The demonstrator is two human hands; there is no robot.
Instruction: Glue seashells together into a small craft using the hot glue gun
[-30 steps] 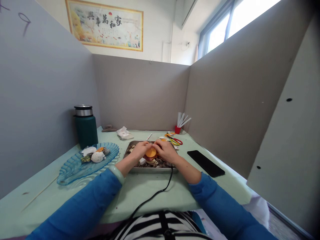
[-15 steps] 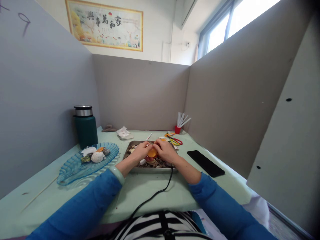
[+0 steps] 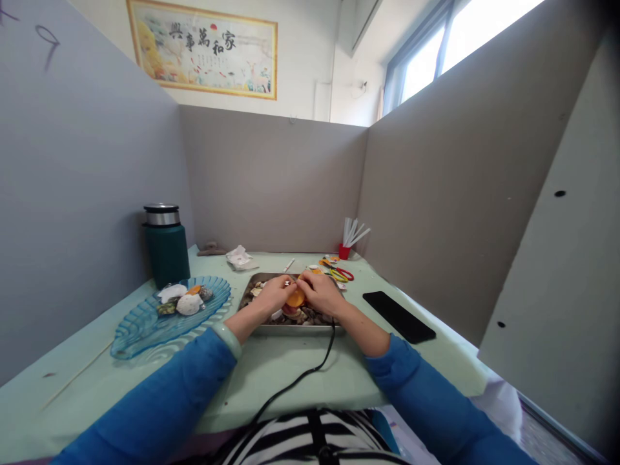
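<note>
My left hand (image 3: 275, 294) and my right hand (image 3: 317, 292) meet over a metal tray (image 3: 290, 330) filled with shells and small stones. Between their fingertips is an orange shell (image 3: 295, 298), its rounded side toward me. Both hands are closed, thumbs and forefingers pinched together at its top edge. Whatever small piece may lie in the pinch is hidden by the fingers. A black cord (image 3: 300, 376) runs from beneath my right wrist down to my lap.
To the left, a blue glass dish (image 3: 145, 332) holds several stones and shells, with a dark green flask (image 3: 167, 255) behind. A black phone (image 3: 400, 316) lies right. Scissors (image 3: 343, 274), crumpled tissue (image 3: 239, 258) and a red cup (image 3: 344, 252) of white sticks stand farther back. Grey partitions enclose the table.
The hands hold nearly the same place and pinch. The orange shell between them has shifted very slightly; everything else stays put.
</note>
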